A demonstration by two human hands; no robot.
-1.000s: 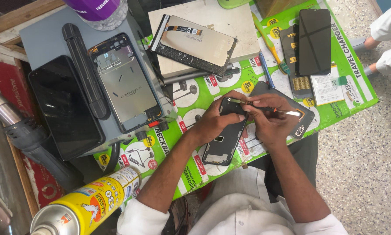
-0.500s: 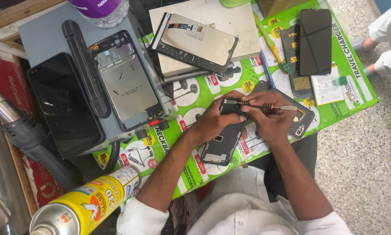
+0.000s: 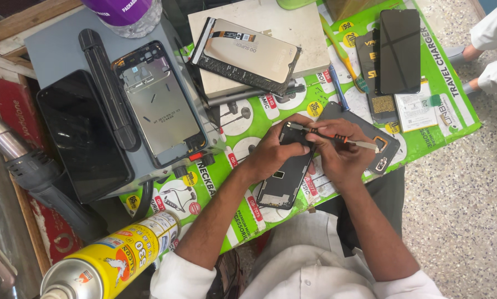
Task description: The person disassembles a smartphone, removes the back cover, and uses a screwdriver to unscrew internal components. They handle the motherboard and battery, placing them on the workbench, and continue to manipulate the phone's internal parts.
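The left hand grips a dark opened phone body near the counter's front edge, fingers pressed around its upper end. The right hand pinches a thin screwdriver with an orange band, its tip touching the top of the phone body. Just beside the right hand lies a grey phone case. A yellow spray can lies at the counter's front left corner, a black screen toward the far right.
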